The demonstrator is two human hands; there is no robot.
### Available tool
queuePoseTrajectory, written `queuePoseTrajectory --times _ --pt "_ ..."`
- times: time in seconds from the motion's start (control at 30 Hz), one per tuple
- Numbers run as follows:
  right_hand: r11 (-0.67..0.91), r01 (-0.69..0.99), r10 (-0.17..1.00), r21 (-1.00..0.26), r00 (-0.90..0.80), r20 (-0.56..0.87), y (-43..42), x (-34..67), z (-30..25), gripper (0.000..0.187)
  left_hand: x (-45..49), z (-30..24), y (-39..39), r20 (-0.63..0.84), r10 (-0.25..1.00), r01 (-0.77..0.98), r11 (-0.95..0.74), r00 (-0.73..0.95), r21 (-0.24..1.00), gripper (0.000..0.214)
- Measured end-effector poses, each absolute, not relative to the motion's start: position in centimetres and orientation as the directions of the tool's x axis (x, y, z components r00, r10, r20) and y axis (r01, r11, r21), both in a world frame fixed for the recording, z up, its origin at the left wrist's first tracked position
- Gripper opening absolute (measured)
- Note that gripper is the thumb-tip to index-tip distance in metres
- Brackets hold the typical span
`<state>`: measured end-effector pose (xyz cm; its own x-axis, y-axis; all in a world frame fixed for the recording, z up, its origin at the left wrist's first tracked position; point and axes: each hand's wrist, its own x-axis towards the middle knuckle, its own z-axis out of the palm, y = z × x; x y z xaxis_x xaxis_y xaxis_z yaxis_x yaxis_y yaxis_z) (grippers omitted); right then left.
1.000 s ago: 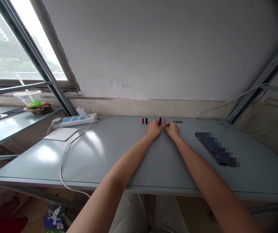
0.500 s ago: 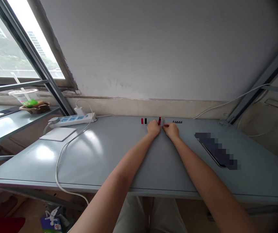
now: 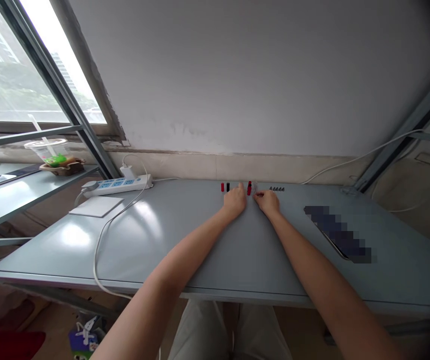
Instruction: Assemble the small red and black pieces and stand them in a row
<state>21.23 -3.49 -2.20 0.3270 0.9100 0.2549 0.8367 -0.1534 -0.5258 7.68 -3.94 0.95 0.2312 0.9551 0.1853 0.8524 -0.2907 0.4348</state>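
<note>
Plain grey-blue worktop [image 3: 154, 250] with a pale sheen. Near its far edge, a small red cylinder [image 3: 222, 187], a small black cylinder [image 3: 228, 187], a red piece [image 3: 249, 188], and a row of dark grey studs [image 3: 277, 189]. White power strip [image 3: 117, 184] with blue socket panels. Dark blue pixelated blocks over a phone [image 3: 337, 233].

A white power strip [image 3: 117, 186] sits against the wall behind a white pad [image 3: 96, 206], its cable [image 3: 102, 236] trailing across the grey desk [image 3: 184, 235], with a pixelated phone [image 3: 338, 234] off to the right.
</note>
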Motion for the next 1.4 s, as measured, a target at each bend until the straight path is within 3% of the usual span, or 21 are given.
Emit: queuePoseTrajectory --times 0.1,0.23,0.37,0.53,0.63,0.8,1.03,1.4 --pt "-0.15 0.834 0.911 -0.531 0.325 0.254 -3.5 21.2 -2.2 0.024 6.2 1.7 -4.2 0.158 0.971 0.882 -0.228 0.178 0.413 0.068" --pt "-0.154 0.829 0.913 -0.537 0.327 0.243 -3.5 21.2 -2.2 0.025 5.0 2.1 -4.2 0.107 0.986 0.893 -0.165 0.132 0.418 0.073" --pt "-0.16 0.832 0.911 -0.53 0.331 0.244 -3.4 21.3 -2.3 0.025 4.7 1.8 -3.9 0.11 0.984 0.887 -0.175 0.141 0.428 0.063" --pt "-0.153 0.855 0.915 -0.496 0.312 0.256 -3.4 21.4 -2.4 0.025 4.6 1.6 -3.2 0.213 0.965 0.881 -0.232 0.155 0.411 0.034" --pt "-0.159 0.89 0.924 -0.427 0.286 0.252 -3.8 21.3 -2.1 0.024 4.4 1.4 -3.1 0.231 0.968 0.839 -0.203 0.095 0.505 0.026" --pt "-0.138 0.935 0.946 -0.326 0.221 0.236 -5.1 20.4 -1.3 0.023 4.1 0.0 -3.5 0.141 0.99 0.624 -0.099 -0.019 0.775 0.017" --pt "0.038 0.9 0.962 -0.434 0.084 0.259 -5.9 19.1 -1.2 0.036 4.0 -1.1 -4.8 0.131 0.989 0.423 -0.147 0.067 0.894 0.018" --pt "0.15 0.755 0.958 -0.639 0.048 0.282 -5.7 19.1 -0.7 0.029 4.8 -0.9 -5.2 0.175 0.982 0.196 -0.186 0.072 0.963 0.023"
